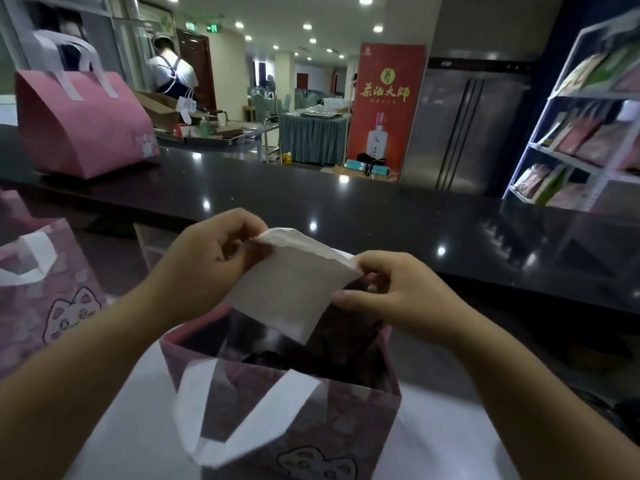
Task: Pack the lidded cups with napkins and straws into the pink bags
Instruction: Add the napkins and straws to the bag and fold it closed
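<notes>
Left hand (207, 258) and right hand (391, 289) pinch napkin (291, 289) before black counter (346, 206).

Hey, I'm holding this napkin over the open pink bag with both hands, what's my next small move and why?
Probably lower the napkin straight down into the pink bag. Your left hand and right hand pinch its top corners, and its lower edge hangs at the bag's open mouth.

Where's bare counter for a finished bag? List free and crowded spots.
Free: black counter between far pink bag and shelf rack. Crowded: near side, left hand and right hand pinching the napkin over the open bag, left bag beside.
</notes>
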Demonstrator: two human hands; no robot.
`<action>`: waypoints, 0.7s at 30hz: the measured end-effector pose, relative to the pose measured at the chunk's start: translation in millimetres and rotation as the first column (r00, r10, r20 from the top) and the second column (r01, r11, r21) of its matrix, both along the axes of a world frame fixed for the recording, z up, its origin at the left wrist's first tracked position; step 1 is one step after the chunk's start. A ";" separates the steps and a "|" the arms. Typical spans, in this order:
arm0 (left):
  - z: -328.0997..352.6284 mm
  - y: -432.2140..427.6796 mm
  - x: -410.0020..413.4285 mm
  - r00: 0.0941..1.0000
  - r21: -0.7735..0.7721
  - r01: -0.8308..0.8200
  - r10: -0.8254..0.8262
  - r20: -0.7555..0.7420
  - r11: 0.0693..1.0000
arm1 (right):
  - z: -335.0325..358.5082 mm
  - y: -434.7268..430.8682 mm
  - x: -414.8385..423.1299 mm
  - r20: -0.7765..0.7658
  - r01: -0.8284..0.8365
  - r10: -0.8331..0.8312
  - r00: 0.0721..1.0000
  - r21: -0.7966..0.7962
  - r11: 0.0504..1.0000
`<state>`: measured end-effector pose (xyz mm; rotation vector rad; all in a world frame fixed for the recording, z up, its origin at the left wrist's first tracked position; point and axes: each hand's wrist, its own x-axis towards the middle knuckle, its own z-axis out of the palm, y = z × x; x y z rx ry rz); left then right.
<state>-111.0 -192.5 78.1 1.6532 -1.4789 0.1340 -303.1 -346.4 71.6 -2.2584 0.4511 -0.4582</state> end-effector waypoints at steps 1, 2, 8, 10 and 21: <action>-2.5 -2.1 2.3 0.999 0.001 0.039 -0.039 -0.034 0.999 | -0.2 2.9 0.7 0.040 -0.004 0.001 0.999 0.067 0.998; -5.1 -3.9 4.8 0.995 0.005 0.074 -0.073 -0.064 0.997 | -1.2 5.1 2.2 0.077 0.009 -0.016 0.997 0.093 0.996; -20.6 -7.1 28.0 0.975 0.117 0.213 -0.203 -0.094 0.970 | -11.7 11.5 13.7 0.151 0.196 -0.199 0.968 0.035 0.980; -23.0 -4.6 38.2 0.979 0.193 0.194 -0.201 0.017 0.962 | -12.0 11.9 14.9 0.143 0.233 -0.217 0.966 -0.102 0.967; -44.1 -3.3 66.1 0.951 0.298 0.074 -0.158 0.266 0.952 | -14.6 20.1 52.1 -0.246 0.096 -0.329 0.912 -0.652 0.752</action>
